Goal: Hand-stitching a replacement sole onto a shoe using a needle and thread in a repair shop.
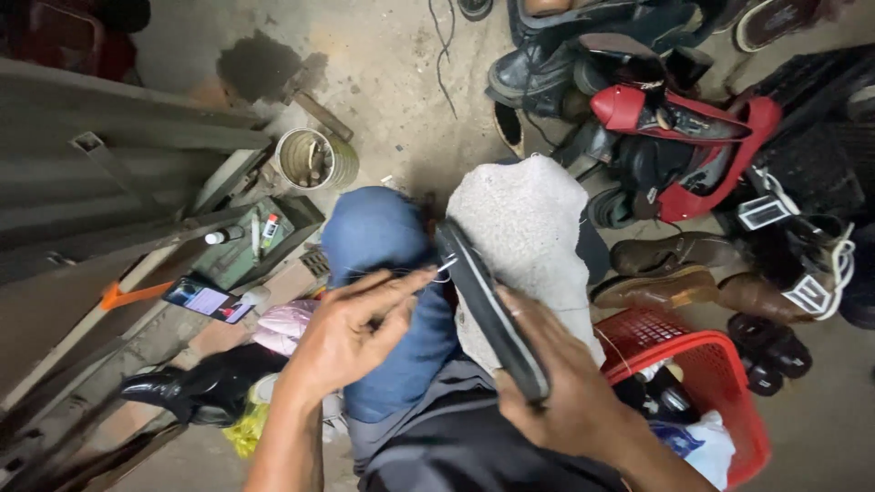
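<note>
On a stained concrete floor (383, 55) crowded with footwear, a person works seated, knees draped in a blue cloth (383, 246) and a pale grey cloth (524, 228). The right hand (556, 383) is clenched around a dark shoe sole (483, 301), held edge-up between the knees. The left hand (351, 333) pinches what appears to be a needle or thread at the sole's upper end — too fine to tell which. Worn shoes (665, 137), red, black and brown, lie heaped to the right — beside them a red plastic basket (702, 355). To the left sit a metal tin (314, 159), a green tray (251, 251) and a lit phone (208, 301).
</note>
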